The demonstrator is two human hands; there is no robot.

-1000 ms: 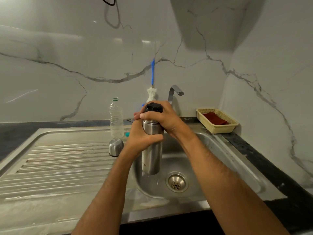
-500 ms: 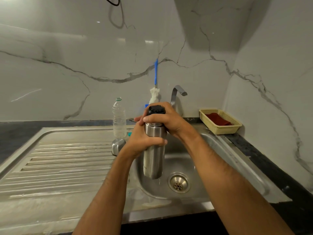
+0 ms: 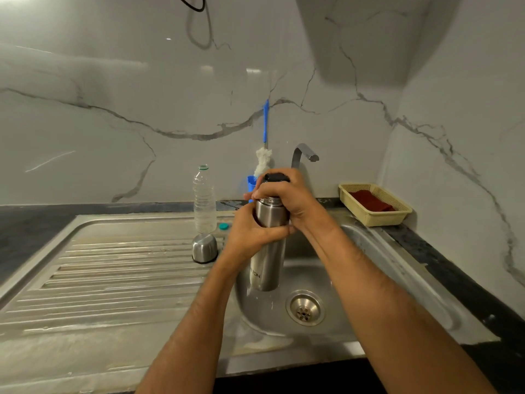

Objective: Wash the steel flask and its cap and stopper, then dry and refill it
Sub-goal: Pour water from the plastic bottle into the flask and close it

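Note:
The steel flask (image 3: 267,268) stands upright in the air over the sink basin (image 3: 352,268). My left hand (image 3: 250,237) grips its upper body from the left. My right hand (image 3: 287,197) is curled around the black stopper (image 3: 276,177) at the flask's mouth, covering most of it. The steel cap (image 3: 204,248) sits upside down on the draining board (image 3: 113,274), just left of my left hand.
A clear plastic bottle (image 3: 204,200) stands behind the cap, its teal lid (image 3: 223,226) lying beside it. A blue-handled bottle brush (image 3: 264,149) leans on the marble wall next to the tap (image 3: 302,155). A yellow basket (image 3: 377,214) with a red cloth sits at the right corner.
Both hands keep their hold on the flask and stopper. The flask has shifted slightly lower and nearer in view; the right hand has turned a little around the stopper.

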